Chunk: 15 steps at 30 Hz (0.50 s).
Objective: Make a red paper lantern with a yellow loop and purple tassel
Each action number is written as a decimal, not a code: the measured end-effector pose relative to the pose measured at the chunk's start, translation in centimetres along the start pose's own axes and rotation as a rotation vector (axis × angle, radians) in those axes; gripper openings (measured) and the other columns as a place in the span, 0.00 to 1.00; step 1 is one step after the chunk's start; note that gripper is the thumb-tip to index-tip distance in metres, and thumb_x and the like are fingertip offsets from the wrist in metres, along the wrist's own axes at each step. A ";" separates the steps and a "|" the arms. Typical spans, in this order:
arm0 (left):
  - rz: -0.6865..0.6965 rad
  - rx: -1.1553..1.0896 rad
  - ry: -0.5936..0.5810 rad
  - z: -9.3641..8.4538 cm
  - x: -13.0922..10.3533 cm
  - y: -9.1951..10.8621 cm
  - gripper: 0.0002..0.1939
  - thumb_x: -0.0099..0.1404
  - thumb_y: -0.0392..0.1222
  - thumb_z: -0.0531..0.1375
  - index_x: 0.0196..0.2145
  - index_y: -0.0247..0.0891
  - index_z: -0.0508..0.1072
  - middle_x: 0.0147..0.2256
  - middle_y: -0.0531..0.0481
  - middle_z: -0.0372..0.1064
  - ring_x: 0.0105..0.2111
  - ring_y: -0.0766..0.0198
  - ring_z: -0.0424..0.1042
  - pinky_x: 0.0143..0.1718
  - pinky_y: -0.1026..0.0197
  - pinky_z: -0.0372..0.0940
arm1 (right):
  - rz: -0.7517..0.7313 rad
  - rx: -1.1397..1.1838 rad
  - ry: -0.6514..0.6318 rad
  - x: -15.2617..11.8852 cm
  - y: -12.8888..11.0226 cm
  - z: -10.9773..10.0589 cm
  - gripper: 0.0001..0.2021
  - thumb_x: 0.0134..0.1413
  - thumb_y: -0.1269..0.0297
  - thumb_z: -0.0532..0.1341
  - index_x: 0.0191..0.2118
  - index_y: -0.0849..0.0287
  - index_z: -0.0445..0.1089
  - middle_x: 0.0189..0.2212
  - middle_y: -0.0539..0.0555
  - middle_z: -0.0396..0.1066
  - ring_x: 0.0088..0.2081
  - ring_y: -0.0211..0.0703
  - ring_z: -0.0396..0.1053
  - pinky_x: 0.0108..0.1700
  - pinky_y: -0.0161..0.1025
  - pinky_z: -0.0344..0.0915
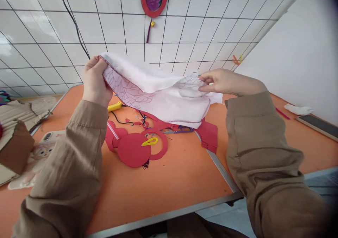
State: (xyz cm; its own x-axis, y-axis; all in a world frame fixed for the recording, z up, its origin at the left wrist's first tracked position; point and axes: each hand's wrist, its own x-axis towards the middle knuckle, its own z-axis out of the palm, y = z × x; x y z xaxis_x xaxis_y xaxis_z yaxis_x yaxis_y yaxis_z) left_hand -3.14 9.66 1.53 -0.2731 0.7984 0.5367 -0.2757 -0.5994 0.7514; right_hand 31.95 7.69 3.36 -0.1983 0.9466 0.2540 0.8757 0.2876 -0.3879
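Note:
A white cloth [169, 102] with faint line drawings and a stitched dark red edge hangs in the air above the orange table. My left hand [97, 79] is closed on its upper left corner. At the cloth's right side, my right hand [223, 82] pinches it between thumb and fingers. Below the cloth lie a red disc [134, 150], a red ring [163, 148] and a yellow loop [150, 141]. Purple-handled scissors [182, 129] lie partly under the cloth's lower edge, beside red scraps [210, 135].
A phone in a cartoon case [43, 150] and an opened cardboard box [16, 146] are at the left. A yellow-handled tool [115, 106] lies behind the red pieces. At the right are a white tissue [298, 109] and a dark flat object [319, 125]. A red oval ornament [143, 0] hangs on the tiled wall.

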 end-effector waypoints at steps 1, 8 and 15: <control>0.003 0.000 0.008 -0.3 0.2 0.0 0.10 0.50 0.36 0.65 0.20 0.44 0.65 0.22 0.53 0.58 0.28 0.64 0.58 0.34 0.59 0.62 | 0.015 0.017 0.024 0.0 -0.4 0.0 0.06 0.47 0.72 0.64 0.24 0.60 0.66 0.22 0.48 0.63 0.25 0.33 0.56 0.30 0.38 0.52; -0.112 0.027 0.093 -0.4 0.4 0.0 0.10 0.51 0.30 0.62 0.24 0.42 0.66 0.21 0.56 0.55 0.26 0.66 0.59 0.32 0.58 0.63 | -0.174 0.312 0.703 -0.7 -2.9 -0.7 0.09 0.58 0.72 0.56 0.29 0.55 0.57 0.27 0.50 0.57 0.29 0.36 0.55 0.32 0.39 0.54; -0.302 0.137 -0.406 4.0 -4.3 2.1 0.22 0.56 0.31 0.59 0.50 0.40 0.72 0.29 0.53 0.71 0.30 0.61 0.74 0.37 0.53 0.71 | -0.157 0.871 0.433 -2.9 -7.6 1.3 0.03 0.50 0.71 0.62 0.32 0.57 0.69 0.22 0.48 0.64 0.25 0.37 0.64 0.26 0.37 0.60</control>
State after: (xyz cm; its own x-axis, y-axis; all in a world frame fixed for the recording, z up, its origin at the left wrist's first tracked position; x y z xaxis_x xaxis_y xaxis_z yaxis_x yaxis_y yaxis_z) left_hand 1.13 5.22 2.33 0.1865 0.9088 0.3732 -0.1568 -0.3474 0.9245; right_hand 25.32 2.91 4.45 0.0459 0.8037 0.5932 0.1878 0.5763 -0.7954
